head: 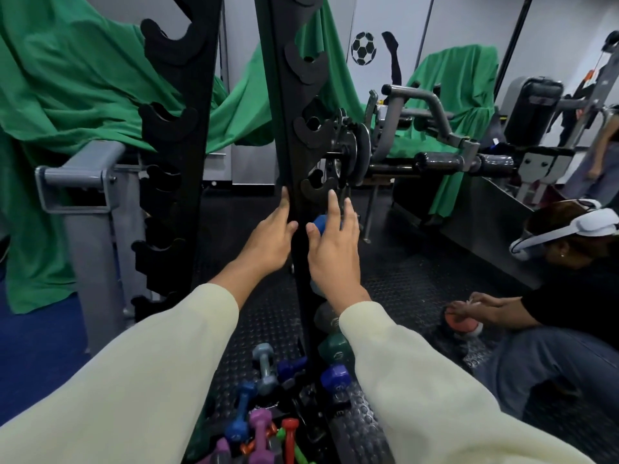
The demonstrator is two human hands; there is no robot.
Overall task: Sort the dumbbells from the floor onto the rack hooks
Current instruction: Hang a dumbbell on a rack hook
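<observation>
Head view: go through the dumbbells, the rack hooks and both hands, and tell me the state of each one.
Blue dumbbell: up at the black rack, partly hidden behind the right hand.
Left hand: open, fingers straight beside the black rack upright.
Right hand: open, fingers spread.
Upper black rack hooks: empty.
Small coloured dumbbells: lying on the black studded floor.

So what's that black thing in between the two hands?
That is the black upright post of the dumbbell rack. In the head view it stands between the left hand and the right hand, with a blue dumbbell just behind the right hand's fingers.
</observation>
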